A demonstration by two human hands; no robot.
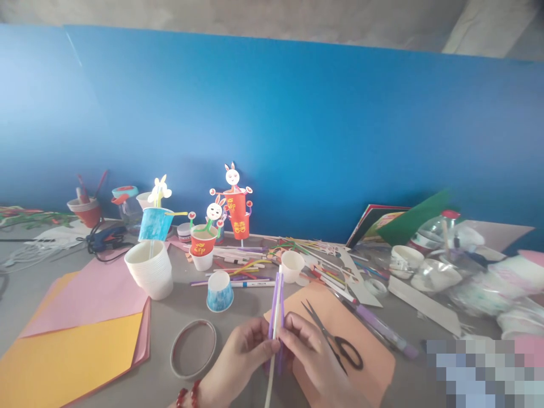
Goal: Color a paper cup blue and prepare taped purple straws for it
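My left hand (pixel 240 357), with a red bead bracelet at its wrist, pinches a bundle of thin sticks near the bottom centre. The bundle holds a white stick (pixel 276 317) standing roughly upright, with purple strips (pixel 282 294) on both sides of it. My right hand (pixel 310 354) closes on the same bundle from the right, its fingertips close to those of my left hand. Black scissors (pixel 327 334) lie on orange paper (pixel 374 362) just beside my right hand. A blue-painted paper cup (pixel 220 292) is upside down beyond my left hand.
A tape ring (pixel 193 348) lies left of my left hand. Stacked white cups (pixel 151 269), rabbit-faced cup figures (pixel 236 207) and coloured paper (pixel 85 351) are further left. Loose sticks and pens spread behind; plastic bags (pixel 493 289) and a bottle (pixel 433 229) stand right.
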